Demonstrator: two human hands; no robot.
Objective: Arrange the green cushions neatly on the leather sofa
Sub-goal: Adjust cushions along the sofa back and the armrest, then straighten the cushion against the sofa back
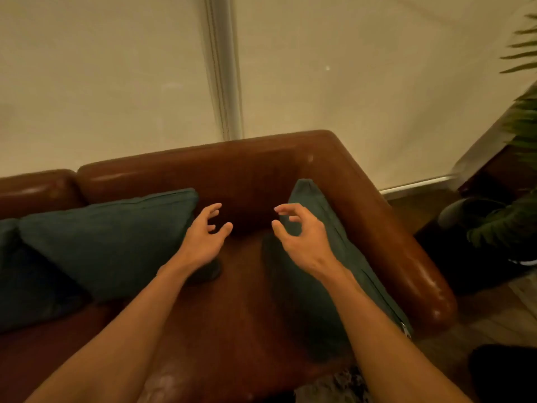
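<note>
A brown leather sofa (244, 301) fills the lower half of the view. One dark green cushion (110, 239) leans against the backrest on the left. A second green cushion (308, 289) stands on edge against the right armrest, zip side up. A third dark cushion (26, 289) lies at the far left edge, partly cut off. My left hand (203, 237) hovers beside the left cushion's right edge, fingers spread, holding nothing. My right hand (302, 237) hovers in front of the right cushion, fingers curled apart, with nothing in it.
A pale curtain or blind (116, 82) hangs behind the sofa. A potted fern (517, 181) stands on the floor to the right of the armrest (406, 251). A dark object (505, 370) lies on the floor at the lower right.
</note>
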